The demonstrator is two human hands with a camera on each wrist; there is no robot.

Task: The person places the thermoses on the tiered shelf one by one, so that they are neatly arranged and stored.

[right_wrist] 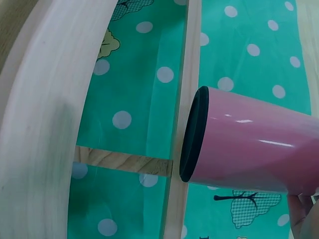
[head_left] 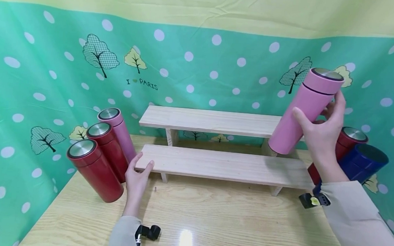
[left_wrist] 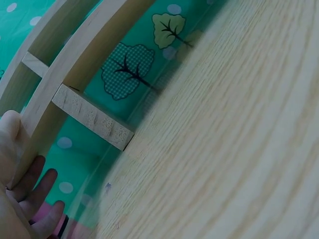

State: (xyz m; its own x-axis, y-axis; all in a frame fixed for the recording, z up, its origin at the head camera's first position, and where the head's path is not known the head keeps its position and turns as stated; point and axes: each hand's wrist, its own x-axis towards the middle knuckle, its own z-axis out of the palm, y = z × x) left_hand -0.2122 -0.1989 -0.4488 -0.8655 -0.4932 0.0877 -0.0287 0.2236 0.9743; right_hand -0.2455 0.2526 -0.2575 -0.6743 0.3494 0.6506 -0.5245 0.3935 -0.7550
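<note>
My right hand (head_left: 323, 128) grips a pink thermos bottle (head_left: 306, 107) with a steel-topped lid, held tilted in front of the right end of the upper shelf board (head_left: 211, 120). In the right wrist view the dark base of this pink bottle (right_wrist: 259, 139) points toward the shelf. At the left end of the lower shelf board (head_left: 214, 164), my left hand (head_left: 137, 180) holds the board's edge, thumb and fingers either side of it. The left wrist view shows the left hand (left_wrist: 20, 194) at the board's end, fingers underneath.
Left of the shelf stand two red bottles (head_left: 94, 169) (head_left: 112, 151) and a pink one (head_left: 122, 133). Behind my right forearm are another red bottle (head_left: 350, 139) and a blue one (head_left: 362, 161). A green dotted curtain (head_left: 201, 62) hangs behind the wooden table (head_left: 217, 219).
</note>
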